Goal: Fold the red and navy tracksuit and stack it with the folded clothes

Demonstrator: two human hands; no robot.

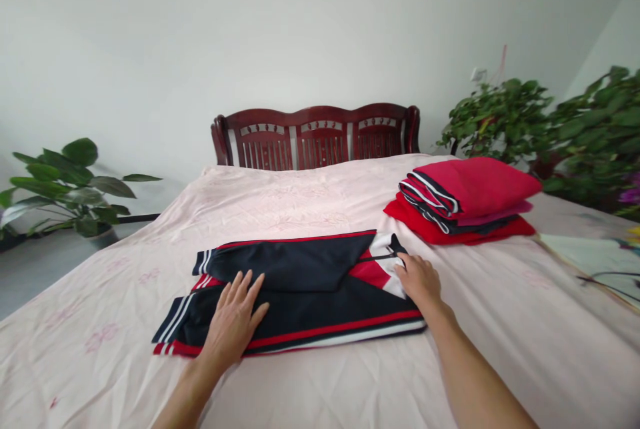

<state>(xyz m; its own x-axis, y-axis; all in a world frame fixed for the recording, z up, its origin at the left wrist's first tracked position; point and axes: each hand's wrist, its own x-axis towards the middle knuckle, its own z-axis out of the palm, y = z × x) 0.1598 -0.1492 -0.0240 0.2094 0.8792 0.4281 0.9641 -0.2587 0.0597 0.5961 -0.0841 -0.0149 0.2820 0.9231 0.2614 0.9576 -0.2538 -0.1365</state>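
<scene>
A navy, red and white track jacket [300,309] lies on the bed, its sleeves folded inward over the front and its striped cuffs at the left. My left hand [233,319] rests flat on the lower sleeve, fingers spread. At the jacket's right end, my right hand [421,280] has its thumb and index finger closed on the white and navy collar; its other fingers are partly hidden. Behind and to the right sits a stack of folded red and navy clothes [480,192], apart from both hands.
A pale pink flowered sheet [115,322] covers the bed. The dark red wooden headboard [320,139] stands at the back against a white wall. Leafy plants flank the bed, one potted plant [80,189] at left. At right lies a pale flat item [590,262] with dark cords.
</scene>
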